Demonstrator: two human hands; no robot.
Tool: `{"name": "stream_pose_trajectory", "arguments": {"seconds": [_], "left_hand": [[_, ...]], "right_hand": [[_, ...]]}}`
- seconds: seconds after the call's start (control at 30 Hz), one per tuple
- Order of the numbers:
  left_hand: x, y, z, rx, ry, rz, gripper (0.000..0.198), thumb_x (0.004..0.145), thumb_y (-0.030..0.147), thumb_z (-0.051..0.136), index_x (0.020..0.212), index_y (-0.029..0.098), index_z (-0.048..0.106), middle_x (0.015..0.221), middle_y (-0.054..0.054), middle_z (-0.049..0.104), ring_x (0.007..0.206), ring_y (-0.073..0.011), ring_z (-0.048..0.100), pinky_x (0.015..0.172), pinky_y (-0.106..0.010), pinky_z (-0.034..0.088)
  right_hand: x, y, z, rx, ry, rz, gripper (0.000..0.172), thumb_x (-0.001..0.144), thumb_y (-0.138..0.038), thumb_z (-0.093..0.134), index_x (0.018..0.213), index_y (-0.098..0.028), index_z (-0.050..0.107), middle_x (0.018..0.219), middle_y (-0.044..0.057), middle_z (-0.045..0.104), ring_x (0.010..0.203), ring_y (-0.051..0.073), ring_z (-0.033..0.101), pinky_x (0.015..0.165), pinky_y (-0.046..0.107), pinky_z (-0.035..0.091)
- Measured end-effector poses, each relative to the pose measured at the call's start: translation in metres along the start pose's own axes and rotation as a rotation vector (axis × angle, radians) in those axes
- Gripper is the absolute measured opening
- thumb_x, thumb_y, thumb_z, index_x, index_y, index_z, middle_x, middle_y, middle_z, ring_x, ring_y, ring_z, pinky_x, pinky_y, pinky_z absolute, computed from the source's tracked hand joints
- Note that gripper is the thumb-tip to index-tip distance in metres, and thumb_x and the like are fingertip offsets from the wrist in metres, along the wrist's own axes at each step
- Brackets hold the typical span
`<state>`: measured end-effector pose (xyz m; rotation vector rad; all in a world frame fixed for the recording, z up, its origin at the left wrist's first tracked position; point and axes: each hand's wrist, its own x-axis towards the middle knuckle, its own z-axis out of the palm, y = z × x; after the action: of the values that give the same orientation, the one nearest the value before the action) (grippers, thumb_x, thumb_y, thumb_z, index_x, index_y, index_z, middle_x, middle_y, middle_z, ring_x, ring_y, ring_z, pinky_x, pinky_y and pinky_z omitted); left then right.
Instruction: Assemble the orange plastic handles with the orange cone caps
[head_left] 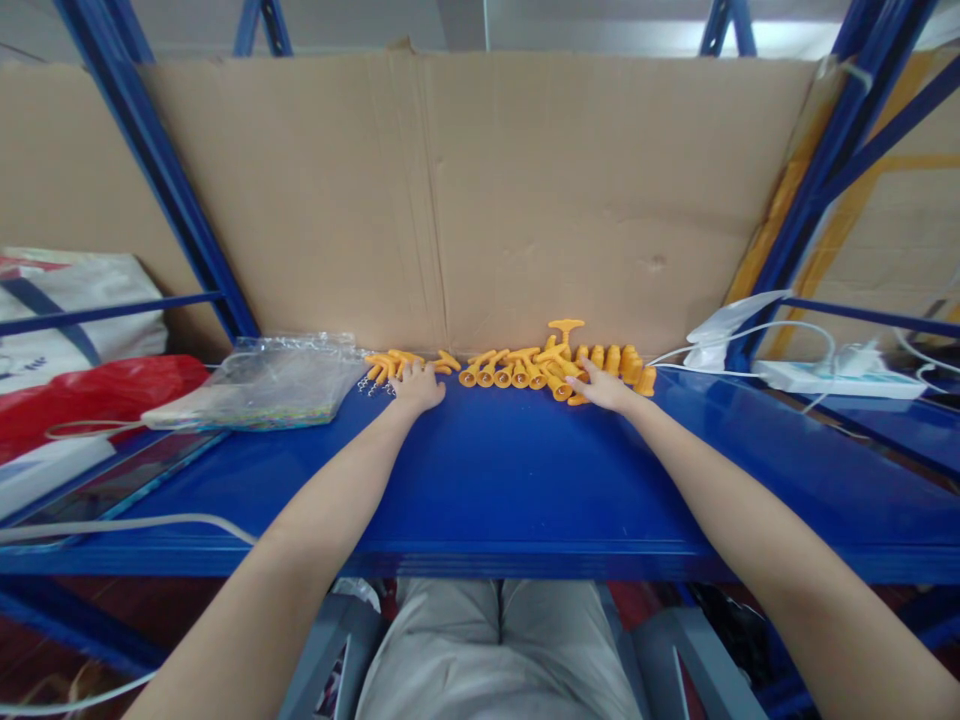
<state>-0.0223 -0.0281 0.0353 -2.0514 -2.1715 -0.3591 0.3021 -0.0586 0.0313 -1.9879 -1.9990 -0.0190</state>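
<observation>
My left hand (419, 388) lies with its fingers spread over a small pile of orange-yellow corkscrew handles (381, 366); silvery spiral ends stick out to the left. Across the shelf, my right hand (606, 388) reaches into other orange-yellow plastic parts, fingers stretched out and touching them. Left of it runs a row of hollow bell-ended pieces (502, 376), some with T-shaped handles. One corkscrew handle (565, 327) stands up behind that row. Several cup-like sleeves (613, 358) stand upright beyond my right hand. Fingertips of both hands are partly hidden among the parts.
Clear plastic bags (289, 385) lie left of my left hand, with a red bag (112, 395) farther out. A white power strip (840, 379) with cables sits at the right. Cardboard (562, 200) closes off the back of the blue shelf (517, 480).
</observation>
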Motion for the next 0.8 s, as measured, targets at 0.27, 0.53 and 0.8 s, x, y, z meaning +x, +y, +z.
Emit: {"name": "stream_pose_trajectory", "arguments": {"seconds": [0.27, 0.53, 0.8], "left_hand": [[0.004, -0.006, 0.002, 0.005, 0.021, -0.009, 0.051, 0.087, 0.023, 0.045, 0.136, 0.018, 0.058, 0.146, -0.018, 0.053, 0.137, -0.0389, 0.046, 0.108, -0.060, 0.039], [0.007, -0.006, 0.001, -0.015, 0.078, 0.044, 0.044, 0.079, 0.018, 0.051, 0.118, 0.021, 0.071, 0.128, -0.016, 0.066, 0.126, -0.0380, 0.055, 0.105, -0.057, 0.041], [0.007, -0.003, -0.001, -0.003, 0.133, -0.018, 0.034, 0.083, 0.027, 0.060, 0.114, 0.020, 0.071, 0.126, -0.018, 0.067, 0.126, -0.0429, 0.051, 0.108, -0.065, 0.027]], "right_hand": [[0.009, 0.027, -0.016, 0.036, 0.214, 0.095, 0.055, 0.102, -0.024, 0.020, 0.147, -0.009, 0.049, 0.145, 0.018, 0.056, 0.135, 0.027, 0.053, 0.110, 0.045, 0.041], [0.001, 0.035, 0.000, -0.176, 0.176, 0.009, 0.057, 0.095, -0.024, 0.035, 0.151, -0.019, 0.043, 0.158, 0.014, 0.041, 0.146, 0.032, 0.037, 0.116, 0.068, 0.022], [0.008, 0.037, 0.010, -0.126, 0.126, 0.020, 0.063, 0.092, -0.021, 0.036, 0.155, -0.017, 0.038, 0.162, 0.013, 0.034, 0.149, 0.031, 0.031, 0.118, 0.067, 0.019]]}}
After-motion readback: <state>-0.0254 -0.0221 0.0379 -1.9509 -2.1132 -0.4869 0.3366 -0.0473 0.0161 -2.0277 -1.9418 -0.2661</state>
